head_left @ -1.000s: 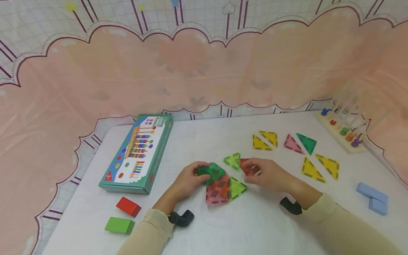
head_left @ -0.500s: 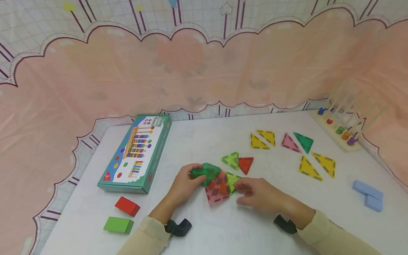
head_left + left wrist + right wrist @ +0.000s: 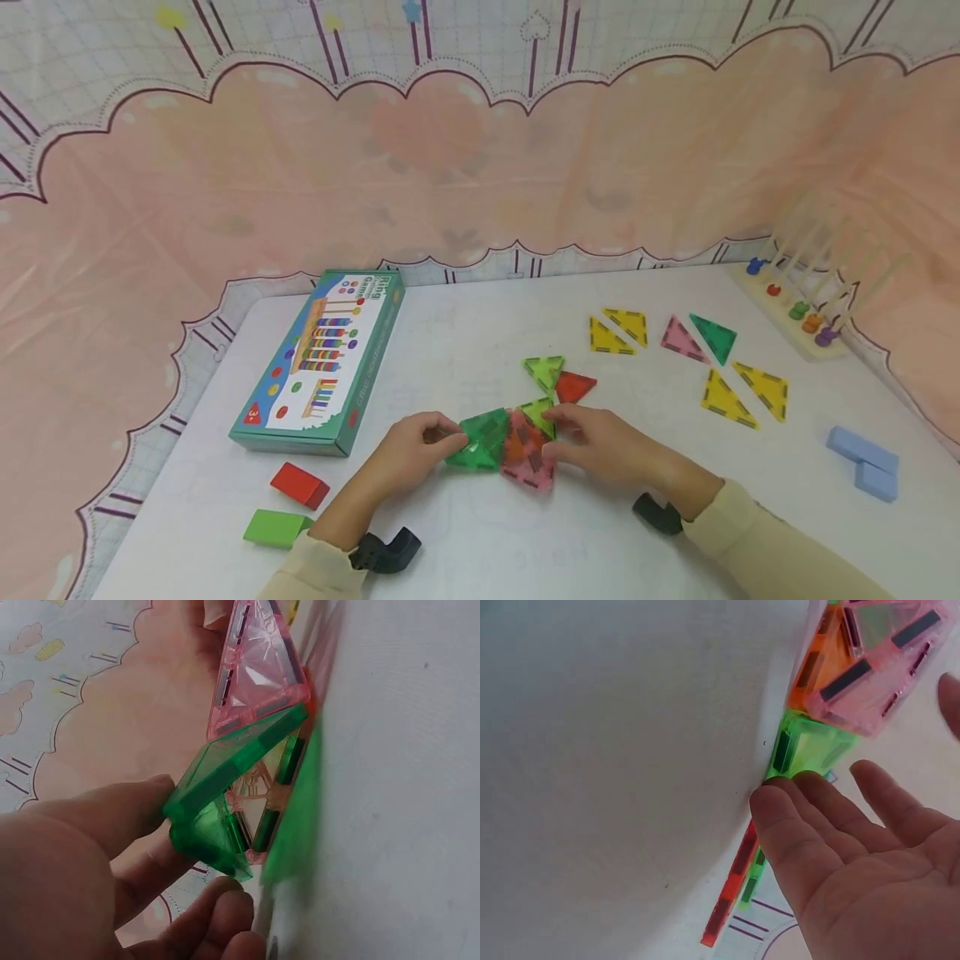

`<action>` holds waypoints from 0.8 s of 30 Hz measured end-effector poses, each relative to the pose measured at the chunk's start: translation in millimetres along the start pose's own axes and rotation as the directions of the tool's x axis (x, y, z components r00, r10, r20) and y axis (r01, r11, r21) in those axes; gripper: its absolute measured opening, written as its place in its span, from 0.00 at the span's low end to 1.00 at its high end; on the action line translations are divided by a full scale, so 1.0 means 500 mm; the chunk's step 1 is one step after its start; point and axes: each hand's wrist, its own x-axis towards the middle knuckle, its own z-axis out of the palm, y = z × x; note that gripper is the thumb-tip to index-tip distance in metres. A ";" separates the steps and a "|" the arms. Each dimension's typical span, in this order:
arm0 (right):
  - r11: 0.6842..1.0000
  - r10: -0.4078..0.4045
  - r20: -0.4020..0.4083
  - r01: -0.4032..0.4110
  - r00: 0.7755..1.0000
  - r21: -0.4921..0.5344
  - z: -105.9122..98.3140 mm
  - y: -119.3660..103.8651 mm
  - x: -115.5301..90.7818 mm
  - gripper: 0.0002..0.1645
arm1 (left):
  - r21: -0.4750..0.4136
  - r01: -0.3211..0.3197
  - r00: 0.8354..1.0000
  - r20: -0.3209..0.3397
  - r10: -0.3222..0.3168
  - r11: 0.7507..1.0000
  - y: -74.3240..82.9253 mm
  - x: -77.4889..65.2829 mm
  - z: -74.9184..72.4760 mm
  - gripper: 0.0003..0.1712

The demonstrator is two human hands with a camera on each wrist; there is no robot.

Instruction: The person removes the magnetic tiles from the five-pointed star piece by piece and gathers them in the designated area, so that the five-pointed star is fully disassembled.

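Note:
A built cluster of see-through magnetic tiles stands on the white table between the hands, with green tiles (image 3: 480,442) at the left and pink tiles (image 3: 528,462) beside them. The left hand (image 3: 412,454) pinches the outer corner of a tilted green tile (image 3: 240,761) between thumb and fingers. At the cluster's other side the right hand (image 3: 603,442) reaches in, fingers fairly straight, fingertips right at a lime green tile (image 3: 810,746). An orange tile (image 3: 821,664) shows behind the pink ones. Just behind lie another lime triangle (image 3: 543,371) and a red triangle (image 3: 575,386).
Yellow triangles (image 3: 628,325), a pink triangle (image 3: 682,337) and a dark green triangle (image 3: 714,337) lie at the right. Beyond them stands a peg board (image 3: 806,325). A game box (image 3: 322,358), a red block (image 3: 300,486) and a green block (image 3: 277,528) occupy the left; blue blocks (image 3: 866,462) the far right.
The right hand has left the red triangle and come to the cluster. The left hand has moved down and left, and the cluster has turned, its green part now at the left.

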 end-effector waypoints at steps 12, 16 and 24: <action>1.000 0.019 -0.016 -0.019 1.000 -0.015 0.009 -0.016 0.003 0.40 | 0.009 -0.046 0.995 0.091 0.045 0.999 0.013 0.001 0.001 0.24; 0.999 0.032 -0.004 -0.031 0.999 0.036 0.011 -0.023 -0.002 0.39 | -0.011 -0.069 0.991 0.114 0.070 0.998 0.013 0.007 0.004 0.26; 0.984 0.082 -0.012 -0.079 0.997 0.159 0.004 -0.016 0.017 0.33 | 0.001 -0.069 0.996 0.062 0.069 0.998 0.018 0.018 0.020 0.27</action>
